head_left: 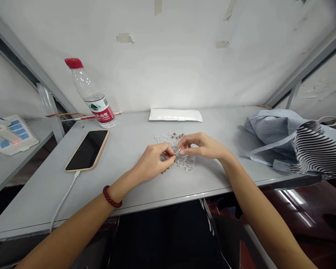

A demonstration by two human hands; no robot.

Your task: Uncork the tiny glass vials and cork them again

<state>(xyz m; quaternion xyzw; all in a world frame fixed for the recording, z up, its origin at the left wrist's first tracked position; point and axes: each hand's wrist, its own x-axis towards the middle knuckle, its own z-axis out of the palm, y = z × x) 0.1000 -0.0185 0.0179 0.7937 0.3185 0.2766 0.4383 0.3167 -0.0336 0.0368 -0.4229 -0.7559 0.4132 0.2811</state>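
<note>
My left hand (154, 162) and right hand (201, 145), fingers pressed together, pinch a tiny clear sliver (178, 151) just above a heap of small clear plastic pieces and brown beads (186, 162) on the grey desk (128, 194).

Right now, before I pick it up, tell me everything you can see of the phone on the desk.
The smartphone lies flat, screen up, on the grey table, its long side angled toward the back. Its glossy screen is dark, and a beige case wraps its edges. A white charging cable enters its near end and runs toward the table's front edge.
</note>
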